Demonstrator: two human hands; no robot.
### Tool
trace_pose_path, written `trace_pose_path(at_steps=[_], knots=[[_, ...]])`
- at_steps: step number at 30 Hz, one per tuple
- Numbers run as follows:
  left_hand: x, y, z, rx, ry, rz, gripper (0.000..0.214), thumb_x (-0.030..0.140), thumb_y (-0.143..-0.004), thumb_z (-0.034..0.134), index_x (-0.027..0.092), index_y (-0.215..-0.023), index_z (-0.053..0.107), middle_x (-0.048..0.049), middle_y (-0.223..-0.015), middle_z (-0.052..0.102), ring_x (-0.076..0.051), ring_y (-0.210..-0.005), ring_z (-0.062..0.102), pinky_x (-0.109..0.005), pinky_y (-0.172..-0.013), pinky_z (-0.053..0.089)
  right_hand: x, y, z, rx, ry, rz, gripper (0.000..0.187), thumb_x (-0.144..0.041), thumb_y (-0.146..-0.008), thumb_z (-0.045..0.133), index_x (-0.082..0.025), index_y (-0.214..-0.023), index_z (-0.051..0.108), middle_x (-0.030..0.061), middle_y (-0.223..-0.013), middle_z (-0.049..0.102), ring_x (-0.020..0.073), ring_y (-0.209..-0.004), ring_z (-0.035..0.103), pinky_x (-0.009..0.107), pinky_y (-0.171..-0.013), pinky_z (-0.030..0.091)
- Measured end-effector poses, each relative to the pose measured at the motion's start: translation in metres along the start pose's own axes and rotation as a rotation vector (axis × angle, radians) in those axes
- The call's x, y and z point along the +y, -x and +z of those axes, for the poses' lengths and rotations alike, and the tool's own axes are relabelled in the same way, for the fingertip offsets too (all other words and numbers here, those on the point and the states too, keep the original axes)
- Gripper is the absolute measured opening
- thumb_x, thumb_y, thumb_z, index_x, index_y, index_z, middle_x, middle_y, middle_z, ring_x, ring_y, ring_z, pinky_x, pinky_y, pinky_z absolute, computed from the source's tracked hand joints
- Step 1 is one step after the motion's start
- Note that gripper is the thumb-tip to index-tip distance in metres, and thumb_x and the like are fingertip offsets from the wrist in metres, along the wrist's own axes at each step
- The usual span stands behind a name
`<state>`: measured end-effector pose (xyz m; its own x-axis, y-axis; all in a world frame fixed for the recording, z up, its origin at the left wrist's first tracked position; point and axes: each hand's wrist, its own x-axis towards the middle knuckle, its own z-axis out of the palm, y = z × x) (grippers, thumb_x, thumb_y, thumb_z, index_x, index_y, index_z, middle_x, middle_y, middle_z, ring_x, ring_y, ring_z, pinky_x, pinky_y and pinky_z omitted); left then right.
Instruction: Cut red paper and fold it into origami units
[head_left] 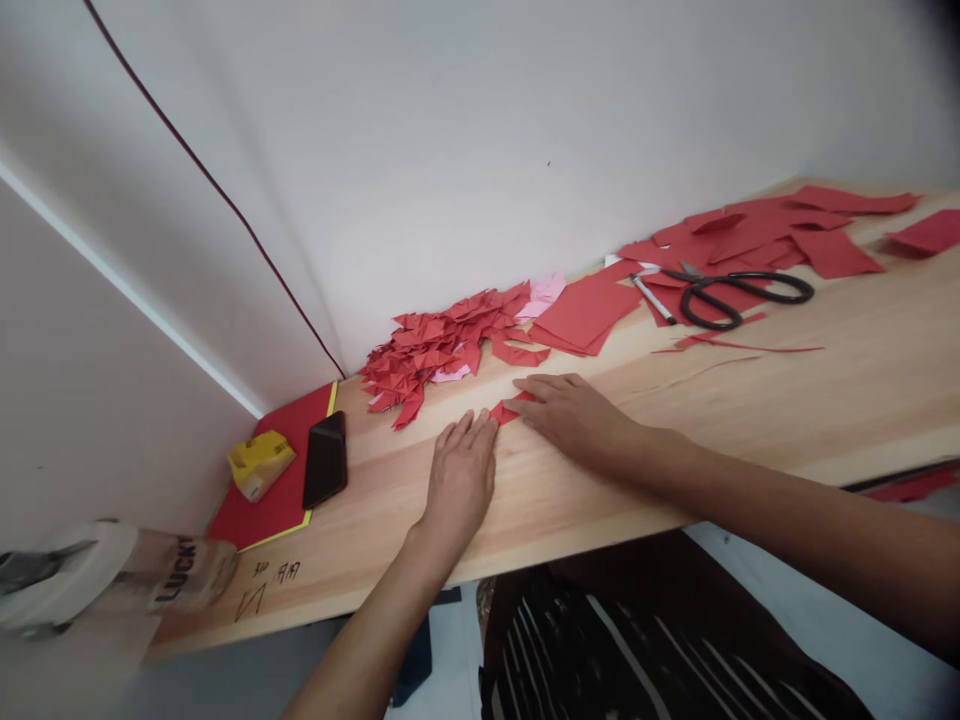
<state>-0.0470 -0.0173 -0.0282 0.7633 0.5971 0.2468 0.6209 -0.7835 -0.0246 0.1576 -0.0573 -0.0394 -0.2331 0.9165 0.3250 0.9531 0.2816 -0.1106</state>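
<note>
My left hand (461,470) lies flat on the wooden table (750,420), fingers stretched out toward a small red paper piece (507,409). My right hand (574,415) lies flat too, its fingertips pressing on that same red piece from the right. Just beyond the hands, against the wall, is a heap of several small folded red paper pieces (442,350) with a few pink ones (544,293).
A stack of red square sheets (589,315) lies right of the heap. Black scissors (739,290), a pen (654,298) and red offcuts (795,235) are farther right. At the left: a black phone (325,458), a yellow packet (259,463) on a red folder (274,500), and a tape roll (75,575).
</note>
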Motion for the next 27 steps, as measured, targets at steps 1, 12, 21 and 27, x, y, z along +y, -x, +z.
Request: trace_pose_path(at_steps=[1, 12, 21, 27], knots=[[0.000, 0.000, 0.001, -0.002, 0.001, 0.002, 0.037, 0.006, -0.092, 0.042, 0.012, -0.125, 0.057, -0.0131, -0.136, 0.058, -0.028, -0.130, 0.051, -0.047, -0.106, 0.043, 0.000, 0.000, -0.001, -0.005, -0.002, 0.005, 0.037, -0.021, -0.098, 0.042, -0.021, -0.129, 0.062, 0.0155, -0.141, 0.054, 0.0305, -0.129, 0.050, 0.044, -0.100, 0.039], [-0.004, 0.001, 0.002, 0.040, 0.023, 0.039, 0.039, 0.006, -0.089, 0.044, 0.011, -0.125, 0.058, -0.0141, -0.136, 0.057, -0.028, -0.129, 0.053, -0.047, -0.104, 0.045, -0.002, -0.001, -0.008, -0.018, -0.126, 0.094, 0.042, -0.017, -0.096, 0.040, -0.013, -0.135, 0.055, 0.0139, -0.139, 0.056, 0.0248, -0.130, 0.050, 0.042, -0.105, 0.038], [-0.002, -0.001, 0.000, 0.025, -0.032, 0.054, 0.038, 0.009, -0.091, 0.045, 0.011, -0.127, 0.058, -0.0123, -0.137, 0.057, -0.028, -0.128, 0.053, -0.047, -0.105, 0.045, -0.013, 0.001, -0.001, -0.017, -0.044, -0.062, 0.045, -0.035, -0.099, 0.040, -0.022, -0.141, 0.052, 0.0126, -0.154, 0.037, 0.0334, -0.144, 0.028, 0.050, -0.107, 0.033], [-0.001, -0.001, -0.001, 0.042, -0.055, 0.058, 0.034, 0.011, -0.092, 0.047, 0.012, -0.123, 0.061, -0.0112, -0.135, 0.059, -0.028, -0.126, 0.054, -0.047, -0.106, 0.044, -0.018, 0.001, -0.004, -0.060, -0.005, -0.049, 0.047, -0.034, -0.099, 0.038, -0.011, -0.137, 0.054, 0.0102, -0.145, 0.051, 0.0299, -0.140, 0.036, 0.050, -0.110, 0.031]])
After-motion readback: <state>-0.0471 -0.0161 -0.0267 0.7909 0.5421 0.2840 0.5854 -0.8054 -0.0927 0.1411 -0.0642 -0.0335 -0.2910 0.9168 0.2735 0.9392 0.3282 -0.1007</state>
